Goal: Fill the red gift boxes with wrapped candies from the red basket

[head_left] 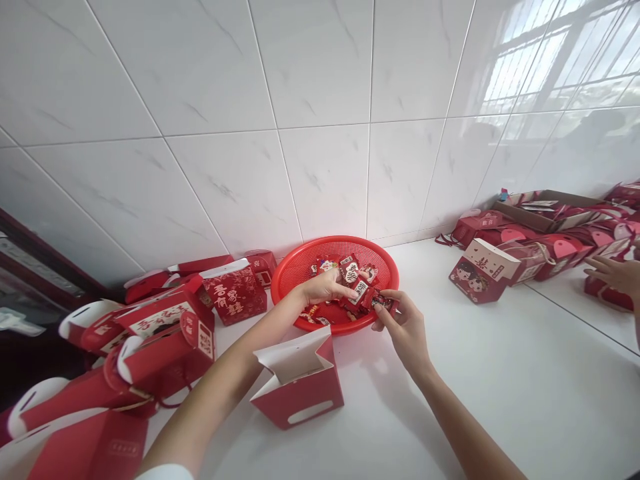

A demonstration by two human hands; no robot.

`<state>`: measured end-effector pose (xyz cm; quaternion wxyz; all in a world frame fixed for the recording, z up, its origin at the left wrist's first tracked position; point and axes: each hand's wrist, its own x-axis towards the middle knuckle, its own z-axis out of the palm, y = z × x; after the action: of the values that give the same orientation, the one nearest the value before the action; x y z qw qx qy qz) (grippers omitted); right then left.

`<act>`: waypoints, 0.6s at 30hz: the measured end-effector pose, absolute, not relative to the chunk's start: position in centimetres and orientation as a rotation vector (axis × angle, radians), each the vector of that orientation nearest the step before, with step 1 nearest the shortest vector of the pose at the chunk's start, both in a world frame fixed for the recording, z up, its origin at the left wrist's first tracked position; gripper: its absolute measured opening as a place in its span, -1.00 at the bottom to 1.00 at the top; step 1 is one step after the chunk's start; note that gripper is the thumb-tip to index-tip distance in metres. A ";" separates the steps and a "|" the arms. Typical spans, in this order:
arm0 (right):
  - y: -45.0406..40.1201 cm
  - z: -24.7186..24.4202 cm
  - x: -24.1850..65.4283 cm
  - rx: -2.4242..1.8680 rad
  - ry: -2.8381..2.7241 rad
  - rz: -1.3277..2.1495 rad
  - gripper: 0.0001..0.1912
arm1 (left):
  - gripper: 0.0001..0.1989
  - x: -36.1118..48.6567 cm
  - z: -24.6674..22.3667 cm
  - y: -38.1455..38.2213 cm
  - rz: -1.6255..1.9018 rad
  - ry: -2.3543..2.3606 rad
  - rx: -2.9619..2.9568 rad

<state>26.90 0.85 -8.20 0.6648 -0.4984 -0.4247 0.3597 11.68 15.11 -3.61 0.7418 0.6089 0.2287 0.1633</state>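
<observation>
Both of my hands reach into a red plastic basket [385, 257] of small wrapped candies [313, 320] by the tiled wall. My left hand [327, 287] is closed on a red candy packet [356, 292] with a pale printed label. At the basket's right rim, my right hand [403, 327] pinches a dark red wrapped candy [381, 303] between thumb and fingers. In front of the basket, under my left forearm's right side, an upright red gift box [310, 393] stands with its top open and white inside. Its interior looks bare where visible.
Many red gift boxes [170, 333] crowd the left side. Another red box [477, 273] stands to the right, before a row of boxes and a shallow cardboard tray [560, 200]. Another person's hand [615, 273] is at the far right edge. White tiles [320, 67] rise behind the table.
</observation>
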 end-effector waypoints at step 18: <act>0.5 -7.2 26.0 -1.137 -0.940 0.896 -0.50 | -0.57 11.7 -4.0 14.9 0.210 0.590 1.702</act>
<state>26.05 0.46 -7.23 0.6501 -0.5005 -0.4139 0.3943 11.68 14.89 -3.99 0.6162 0.7392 0.2561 0.0912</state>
